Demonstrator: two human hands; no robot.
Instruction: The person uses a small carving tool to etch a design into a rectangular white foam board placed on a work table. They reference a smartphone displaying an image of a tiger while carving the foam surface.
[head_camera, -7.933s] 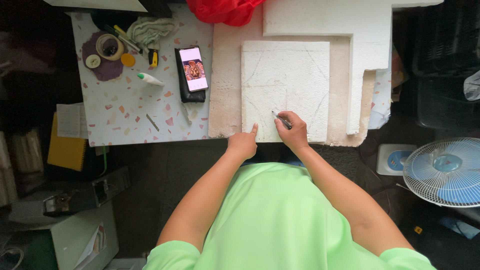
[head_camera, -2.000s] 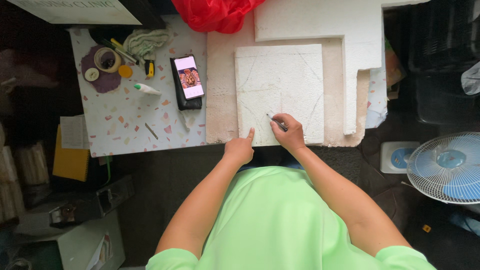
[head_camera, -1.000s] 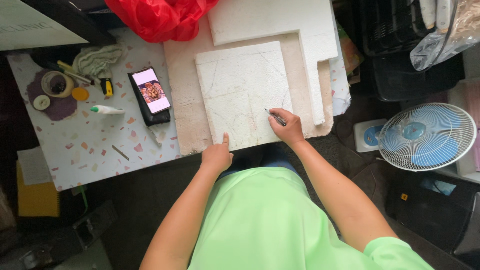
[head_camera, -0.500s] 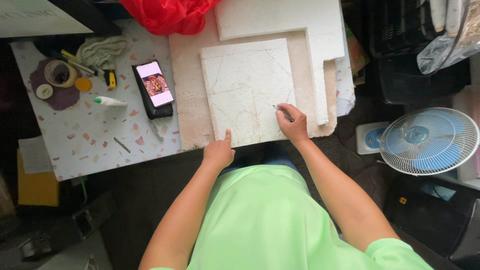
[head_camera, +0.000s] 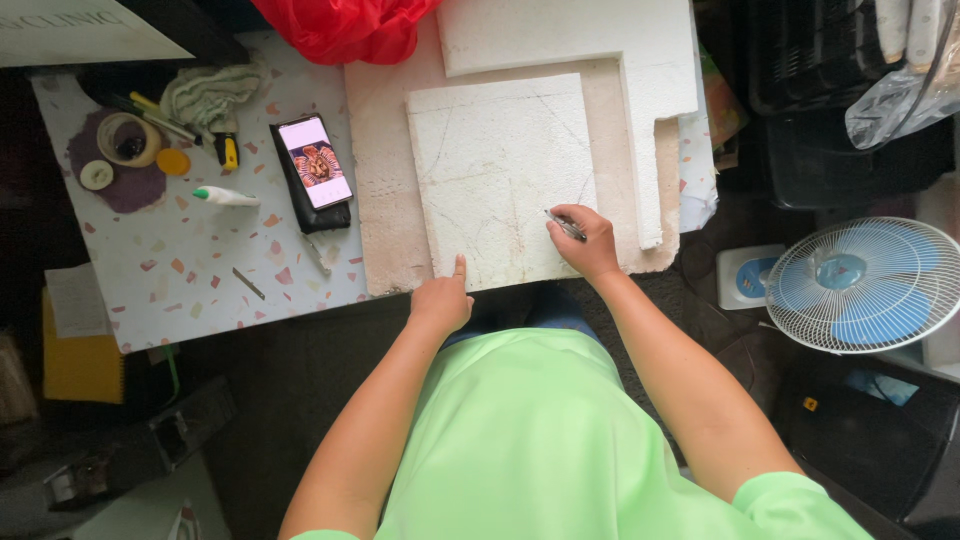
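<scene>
Pen on the foam sheet

The right hand (head_camera: 585, 243) pinches a pen (head_camera: 565, 225) (tip toward 10 o'clock) on the foam sheet (head_camera: 500, 175); the left hand (head_camera: 442, 298), loosely curled and holding nothing, presses one fingertip on its near edge.

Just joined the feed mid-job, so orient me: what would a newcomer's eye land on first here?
The square white foam board at centre, faint lines drawn across it, with the right hand holding a pen on it and the left hand pressing its near edge. Next, the red bag at top and the lit phone to the left.
</scene>
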